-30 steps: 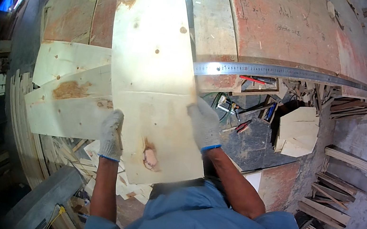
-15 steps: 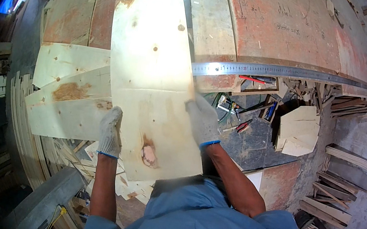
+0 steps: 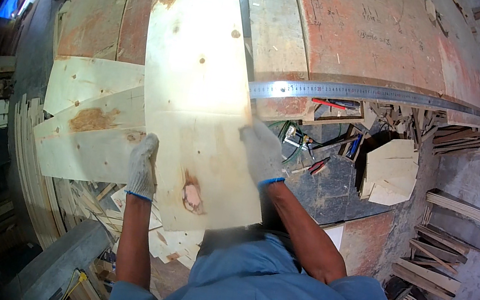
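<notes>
- Plywood panel (image 3: 199,112): was held before the blue shirt (image 3: 232,280), with far end overlapping the tabletop (image 3: 381,53) in view.
- Pinched its left edge with the gloved left hand (image 3: 143,166).
- Pinched its right edge with the gloved right hand (image 3: 263,155), slightly blurred.
- Saw overlapping pale boards (image 3: 87,141) just left of it.
- Saw a steel ruler (image 3: 362,93) rightward, along the tabletop's near edge.

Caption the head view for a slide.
Gloved left hand and right hand hold a knotty wooden board by its long edges near a metal ruler.
</notes>
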A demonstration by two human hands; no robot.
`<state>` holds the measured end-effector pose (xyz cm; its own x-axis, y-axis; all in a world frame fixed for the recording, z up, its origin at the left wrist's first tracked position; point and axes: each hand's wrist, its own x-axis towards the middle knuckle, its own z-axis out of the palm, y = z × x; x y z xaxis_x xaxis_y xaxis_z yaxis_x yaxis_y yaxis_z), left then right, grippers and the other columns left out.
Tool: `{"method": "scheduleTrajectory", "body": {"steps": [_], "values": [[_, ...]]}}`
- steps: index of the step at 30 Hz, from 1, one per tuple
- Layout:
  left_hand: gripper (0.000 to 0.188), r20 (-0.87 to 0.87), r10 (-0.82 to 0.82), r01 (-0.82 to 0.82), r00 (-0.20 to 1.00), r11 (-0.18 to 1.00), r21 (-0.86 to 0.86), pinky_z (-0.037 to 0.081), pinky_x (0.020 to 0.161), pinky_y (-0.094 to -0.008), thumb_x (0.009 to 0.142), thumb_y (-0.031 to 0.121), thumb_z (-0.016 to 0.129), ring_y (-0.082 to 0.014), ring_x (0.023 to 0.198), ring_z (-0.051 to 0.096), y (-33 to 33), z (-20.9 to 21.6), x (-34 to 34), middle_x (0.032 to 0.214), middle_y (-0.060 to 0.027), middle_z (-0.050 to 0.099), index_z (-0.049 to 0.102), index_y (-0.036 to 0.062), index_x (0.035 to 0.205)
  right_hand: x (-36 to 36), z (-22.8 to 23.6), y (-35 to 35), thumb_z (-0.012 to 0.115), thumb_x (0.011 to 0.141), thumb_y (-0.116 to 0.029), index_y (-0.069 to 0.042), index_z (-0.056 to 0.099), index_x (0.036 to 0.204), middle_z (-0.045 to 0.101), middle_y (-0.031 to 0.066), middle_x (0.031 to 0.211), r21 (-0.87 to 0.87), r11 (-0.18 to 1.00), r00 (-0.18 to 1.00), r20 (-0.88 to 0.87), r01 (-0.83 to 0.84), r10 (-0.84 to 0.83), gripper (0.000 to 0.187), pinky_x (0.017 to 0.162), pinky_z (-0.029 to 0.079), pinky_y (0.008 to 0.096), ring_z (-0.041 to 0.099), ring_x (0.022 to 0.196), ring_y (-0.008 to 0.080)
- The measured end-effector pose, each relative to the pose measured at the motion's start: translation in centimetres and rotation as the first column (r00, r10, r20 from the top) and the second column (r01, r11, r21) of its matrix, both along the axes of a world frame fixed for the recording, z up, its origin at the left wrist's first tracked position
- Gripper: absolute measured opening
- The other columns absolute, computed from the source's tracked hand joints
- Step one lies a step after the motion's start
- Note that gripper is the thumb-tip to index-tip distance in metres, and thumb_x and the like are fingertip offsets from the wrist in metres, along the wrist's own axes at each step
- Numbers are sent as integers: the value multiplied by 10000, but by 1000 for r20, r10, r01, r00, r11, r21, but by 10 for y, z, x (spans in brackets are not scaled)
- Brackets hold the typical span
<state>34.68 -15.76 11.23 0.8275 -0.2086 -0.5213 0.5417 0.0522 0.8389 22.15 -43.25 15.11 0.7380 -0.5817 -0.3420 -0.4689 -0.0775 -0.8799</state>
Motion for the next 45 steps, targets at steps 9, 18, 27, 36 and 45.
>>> {"method": "scheduleTrajectory", "body": {"steps": [9,18,27,36,45], "values": [[459,72,16,-16,997,1000,-5,442,1102,-330,984,259,663,-193,1201,588,-2,-1,6,1301,-126,627,607,-85,1282,-2,-32,0,564,983,-294,0,630,949,604,141,776,-259,964,982,156,-60,103,304,722,477,380,601,741,248],[271,73,36,-34,997,999,-22,504,1022,-339,994,219,618,-176,1089,627,2,11,-29,1138,-94,657,658,-8,1137,-23,-5,11,587,981,-301,6,669,1051,632,104,786,101,995,1000,9,25,-26,325,730,488,351,606,757,197],[240,-214,-263,163,941,904,-395,581,876,-388,981,164,576,-199,1055,674,-50,88,-105,1103,-112,687,654,-22,1111,-141,26,-55,561,993,-255,-15,669,1201,700,123,1037,127,991,997,-63,53,-46,335,841,530,320,672,943,189],[236,275,-632,678,725,726,-119,503,1023,-383,1021,144,504,-250,1122,623,-172,40,-194,1151,-113,636,602,-24,1155,-294,30,-57,283,1089,-546,-75,348,1551,429,141,1551,802,535,725,198,267,-659,662,1127,434,452,464,1396,290],[350,-171,-458,190,872,640,-744,557,1005,-381,1070,170,496,-263,1201,633,-222,22,-117,1304,-175,619,522,-35,1352,-283,43,-179,334,1079,-532,3,364,1533,502,207,1474,614,649,645,280,449,-711,702,1080,495,452,556,1306,325]]}}
